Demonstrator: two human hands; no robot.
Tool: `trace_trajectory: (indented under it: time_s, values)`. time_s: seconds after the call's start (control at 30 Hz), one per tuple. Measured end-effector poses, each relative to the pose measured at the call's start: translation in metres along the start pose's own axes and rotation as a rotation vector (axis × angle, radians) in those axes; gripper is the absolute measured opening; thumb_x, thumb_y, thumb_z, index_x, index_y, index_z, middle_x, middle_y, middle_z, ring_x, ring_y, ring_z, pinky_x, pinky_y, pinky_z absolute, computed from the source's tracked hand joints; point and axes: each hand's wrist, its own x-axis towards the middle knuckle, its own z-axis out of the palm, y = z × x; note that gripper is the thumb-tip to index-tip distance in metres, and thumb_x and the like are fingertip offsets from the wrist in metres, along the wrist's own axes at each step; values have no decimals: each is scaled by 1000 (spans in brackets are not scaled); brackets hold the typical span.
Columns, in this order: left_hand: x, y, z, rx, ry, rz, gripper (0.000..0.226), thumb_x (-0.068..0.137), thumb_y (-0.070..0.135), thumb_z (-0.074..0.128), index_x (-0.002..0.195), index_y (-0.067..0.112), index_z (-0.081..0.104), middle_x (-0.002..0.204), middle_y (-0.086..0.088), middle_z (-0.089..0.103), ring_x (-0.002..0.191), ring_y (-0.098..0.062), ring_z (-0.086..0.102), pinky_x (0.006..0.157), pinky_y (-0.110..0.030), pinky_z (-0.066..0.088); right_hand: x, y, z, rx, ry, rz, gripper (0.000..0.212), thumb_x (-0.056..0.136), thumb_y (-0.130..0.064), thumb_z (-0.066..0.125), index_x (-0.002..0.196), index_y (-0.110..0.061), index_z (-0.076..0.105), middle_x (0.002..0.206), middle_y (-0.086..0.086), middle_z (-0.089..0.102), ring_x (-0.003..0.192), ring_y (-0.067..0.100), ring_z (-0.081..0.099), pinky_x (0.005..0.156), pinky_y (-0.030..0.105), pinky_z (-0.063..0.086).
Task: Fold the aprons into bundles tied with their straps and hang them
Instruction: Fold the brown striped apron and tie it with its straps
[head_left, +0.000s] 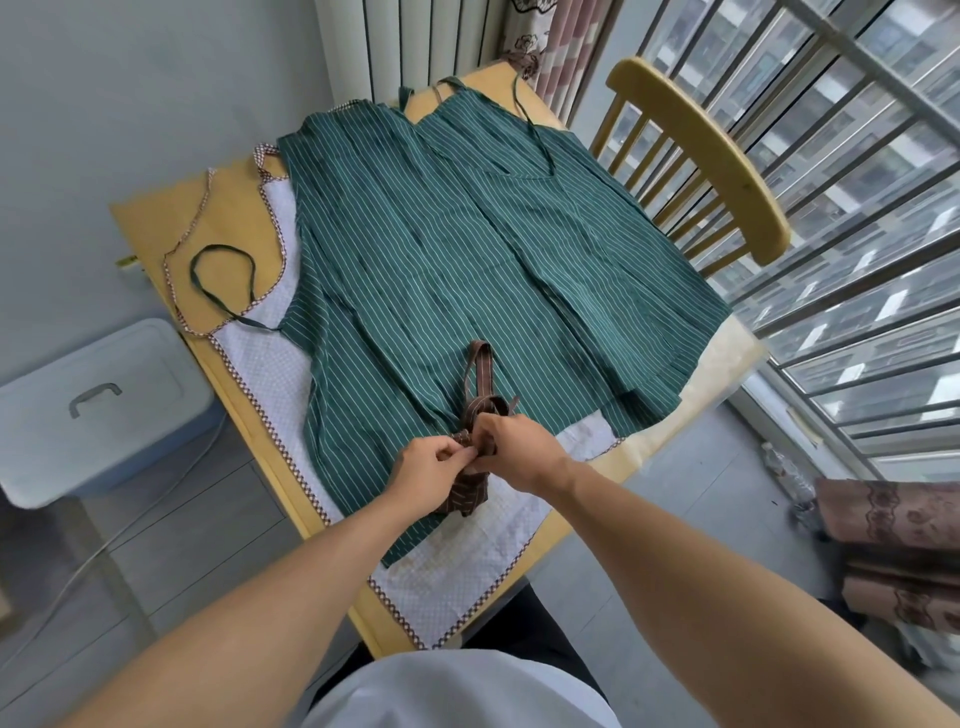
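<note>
A small brown striped apron bundle is held above the near part of the table, with its brown straps looping up from it. My left hand pinches a strap at the bundle's left side. My right hand grips the wrapped straps at its top. Under them, green striped aprons lie spread flat over the wooden table. A white dotted apron with checked trim lies beneath the green ones, sticking out at the left and near edges.
A wooden chair stands at the table's right side by the barred window. A grey lidded box sits on the floor to the left. A radiator and a curtain are behind the table. Folded brown fabric lies at the right.
</note>
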Motion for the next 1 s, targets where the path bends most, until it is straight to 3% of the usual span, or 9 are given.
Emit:
trace_trajectory:
  time_s: [0.1, 0.23, 0.43, 0.5, 0.6, 0.67, 0.73, 0.87, 1.0]
  values:
    - [0, 6, 1, 32, -9, -33, 19, 90, 48, 72, 86, 29, 74, 85, 10, 74, 85, -12, 69, 80, -36, 59, -4, -3, 1, 78, 24, -3, 32, 78, -25, 86, 95, -23, 60, 86, -7, 69, 77, 17, 65, 69, 38, 57]
    - [0, 9, -1, 79, -69, -21, 18, 90, 50, 70, 87, 32, 73, 89, 10, 73, 87, -14, 68, 78, -36, 58, -13, -7, 0, 63, 80, -59, 52, 76, -27, 88, 107, -18, 47, 83, -2, 71, 65, 18, 63, 54, 31, 49]
    - [-6, 18, 5, 299, 3, -3, 25, 91, 47, 60, 80, 28, 73, 79, 5, 69, 75, -19, 67, 57, -27, 46, -17, -7, 3, -43, 142, -54, 50, 82, -38, 80, 110, -17, 44, 77, -5, 65, 59, 21, 55, 51, 30, 36]
    - [-6, 18, 7, 334, 21, -6, 23, 93, 39, 56, 84, 27, 73, 80, 3, 69, 74, -20, 66, 57, -28, 48, -17, -5, 7, 38, 128, 1, 46, 80, -34, 82, 104, -19, 45, 76, -6, 67, 62, 20, 60, 50, 33, 41]
    - [-2, 13, 5, 373, -8, 13, 26, 103, 36, 47, 92, 26, 69, 85, 2, 70, 76, -18, 66, 64, -34, 54, -16, 2, 9, 267, 69, 98, 42, 76, -17, 88, 99, -21, 53, 80, -6, 71, 72, 12, 68, 65, 36, 58]
    - [-1, 9, 1, 330, -44, 34, 26, 107, 33, 44, 94, 24, 65, 87, 5, 72, 69, -13, 62, 61, -32, 49, -19, 5, 9, 311, 28, 126, 34, 79, -10, 85, 98, -21, 60, 84, -6, 71, 77, 10, 68, 71, 35, 59]
    - [0, 6, -3, 250, -51, 36, 25, 108, 30, 43, 95, 22, 63, 86, 6, 73, 62, -9, 56, 57, -29, 43, -24, 6, 10, 279, 13, 156, 22, 84, -17, 82, 94, -22, 64, 84, -7, 68, 74, 8, 63, 66, 29, 55]
    - [-2, 6, -2, 147, -12, 21, 22, 105, 26, 49, 93, 21, 67, 78, 8, 74, 75, -10, 67, 73, -30, 53, -31, 3, 17, 463, 79, 325, 16, 86, -33, 81, 85, -18, 76, 81, -7, 73, 72, 6, 67, 59, 17, 51]
    - [-4, 6, -2, -2, 21, -40, 17, 102, 21, 57, 96, 19, 72, 81, 4, 75, 74, -10, 71, 71, -25, 55, -41, -6, 29, 677, 109, 375, 16, 84, -34, 82, 79, -20, 79, 76, -3, 76, 58, 0, 61, 53, 14, 46]
